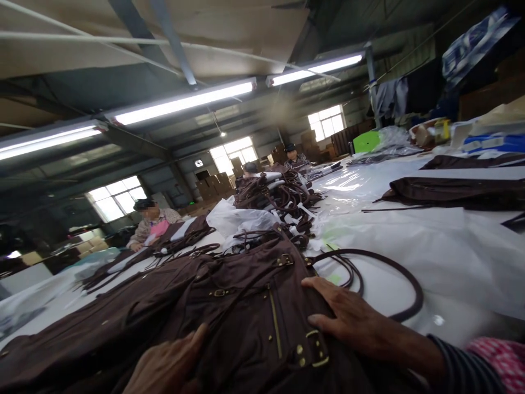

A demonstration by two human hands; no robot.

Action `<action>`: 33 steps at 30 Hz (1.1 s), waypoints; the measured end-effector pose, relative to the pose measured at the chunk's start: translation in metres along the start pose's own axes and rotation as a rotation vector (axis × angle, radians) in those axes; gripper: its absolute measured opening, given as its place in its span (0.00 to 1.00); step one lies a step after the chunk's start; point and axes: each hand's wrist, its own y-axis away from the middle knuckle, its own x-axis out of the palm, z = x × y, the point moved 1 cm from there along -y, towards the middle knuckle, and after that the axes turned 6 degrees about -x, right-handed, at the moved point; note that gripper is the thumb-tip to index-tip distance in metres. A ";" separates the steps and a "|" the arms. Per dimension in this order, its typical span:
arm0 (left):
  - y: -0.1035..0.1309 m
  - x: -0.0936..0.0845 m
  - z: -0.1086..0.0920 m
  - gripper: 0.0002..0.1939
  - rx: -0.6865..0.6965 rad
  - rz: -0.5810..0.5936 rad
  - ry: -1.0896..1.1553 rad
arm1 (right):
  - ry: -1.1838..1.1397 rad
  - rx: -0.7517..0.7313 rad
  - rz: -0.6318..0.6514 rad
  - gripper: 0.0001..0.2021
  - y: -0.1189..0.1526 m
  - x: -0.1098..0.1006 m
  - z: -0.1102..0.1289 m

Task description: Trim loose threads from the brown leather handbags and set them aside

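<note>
Our right hand (pixel 350 314) lies palm-down on the edge of the brown piece (pixel 241 323), thumb and fingers spread apart and clamped on nothing we can see; laid that way, it probably keeps the thick cloth flat. Our left hand (pixel 170 358) touches the same piece nearer the bottom edge of the view, one finger stretched along the cloth; the rest is cut off or in shadow, so we cannot tell whether it pinches any fabric. With a hand to either side, the panel with the brass zip (pixel 274 323) lies bare between them, and the large buckle (pixel 315 350) sits just below our right thumb

The brown piece spreads across the table right in front of us and runs far off to the left, perhaps because its length leaves it no other way to lie. Past our right hand a dark looped cord (pixel 417 295) arcs over white sheeting (pixel 451 251), which may be there to keep goods clean

Farther out, a heap of brown straps (pixel 283 191) is piled mid-table, and another folded brown piece (pixel 451 191) rests to the right. A co-worker (pixel 153 224) leans over similar brown material at the far left, under long tube lamps (pixel 188 101)
</note>
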 end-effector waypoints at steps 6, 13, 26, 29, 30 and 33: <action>-0.130 -0.092 -0.115 0.26 0.192 -0.029 0.157 | 0.203 -0.191 -0.039 0.29 0.002 0.004 0.006; -0.259 -0.031 -0.191 0.17 -0.231 -0.192 0.671 | 0.388 -0.346 0.064 0.22 -0.021 -0.001 0.031; -0.276 0.003 -0.168 0.14 -0.018 -0.259 1.570 | -0.116 -0.076 -0.341 0.18 -0.173 -0.053 -0.044; -0.281 0.002 -0.166 0.20 0.001 -0.278 1.595 | -0.054 -0.091 -0.322 0.23 -0.221 -0.055 -0.047; -0.282 0.002 -0.165 0.22 -0.006 -0.287 1.592 | -0.084 -0.096 -0.279 0.25 -0.231 -0.053 -0.045; -0.286 0.001 -0.158 0.28 -0.038 -0.287 1.547 | -0.186 -0.129 -0.162 0.23 -0.246 -0.044 -0.039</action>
